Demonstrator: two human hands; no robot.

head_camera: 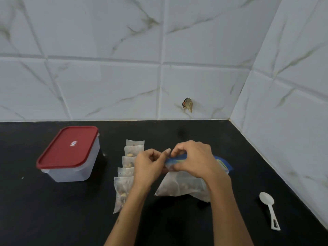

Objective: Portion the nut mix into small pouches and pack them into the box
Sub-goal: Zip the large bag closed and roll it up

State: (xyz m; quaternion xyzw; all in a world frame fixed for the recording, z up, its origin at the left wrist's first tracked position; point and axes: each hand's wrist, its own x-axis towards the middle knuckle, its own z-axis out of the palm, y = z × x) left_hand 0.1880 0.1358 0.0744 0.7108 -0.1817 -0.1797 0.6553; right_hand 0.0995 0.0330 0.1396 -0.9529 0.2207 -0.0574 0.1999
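Nut mix bag: the big clear zip bag (181, 185) stands on the black counter (53, 219) in front of the person, nuts heavy at the bottom and the blue zip strip (175, 159) on top.
Right hand: the right hand (193, 158) is curled over the strip, thumb and fingers pinching it; I think it presses the zip together or pulls it apart, but I cannot tell which.
Left hand: the left hand (150, 164) pinches the left end of the same strip, probably to keep the bag steady while the other hand works.
Small pouches: five filled pouches (125, 171) lie in an overlapping row just left of the bag, partly under the left wrist, near enough to be collected quickly.
Box: the clear box (74, 167) with the red lid (68, 147) is further to the left, well apart from the hands. The lid is on, so no pouch seems packed yet.
Spoon: a white plastic spoon (268, 208) rests alone at the right side, not touched, so scooping looks finished or paused.
Judgement: portioning seems mostly done; the packing is what is left.
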